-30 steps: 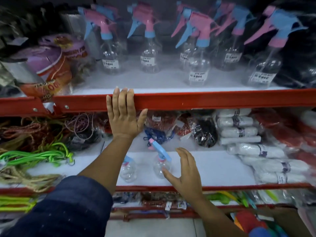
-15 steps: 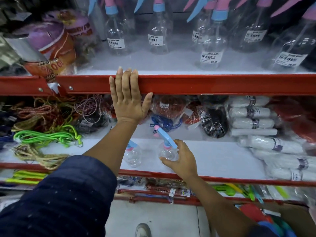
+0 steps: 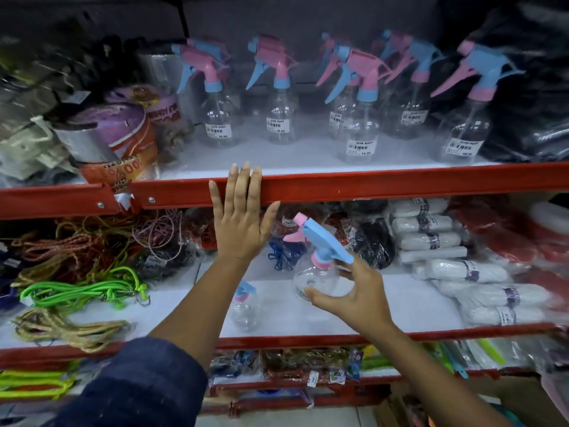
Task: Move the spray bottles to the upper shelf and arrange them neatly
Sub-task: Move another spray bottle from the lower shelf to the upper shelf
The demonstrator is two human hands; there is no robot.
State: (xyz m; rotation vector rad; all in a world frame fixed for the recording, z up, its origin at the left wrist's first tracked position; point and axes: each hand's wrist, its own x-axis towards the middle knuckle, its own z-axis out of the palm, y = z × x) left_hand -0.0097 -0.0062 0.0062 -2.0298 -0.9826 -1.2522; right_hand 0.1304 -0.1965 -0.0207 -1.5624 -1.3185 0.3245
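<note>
My right hand (image 3: 354, 298) grips a clear spray bottle (image 3: 320, 272) with a blue and pink trigger head, held tilted just above the lower shelf (image 3: 400, 306). A second clear spray bottle (image 3: 244, 306) stands on that shelf, partly hidden behind my left forearm. My left hand (image 3: 241, 223) rests flat against the red front rail of the upper shelf (image 3: 400, 181), fingers spread, holding nothing. On the upper shelf stand several clear spray bottles (image 3: 280, 118) with pink and blue heads and price labels, loosely spaced in a row.
Purple and orange packs (image 3: 120, 140) crowd the upper shelf's left end; dark plastic bags (image 3: 529, 112) fill its right end. The lower shelf holds coiled ropes and green cords (image 3: 83, 292) on the left and white wrapped rolls (image 3: 462, 272) on the right. More goods lie below.
My right hand closed on the spray bottle and lifted it off the lower shelf, tilting it. The left hand stayed on the red rail. The camera tilted up again.
</note>
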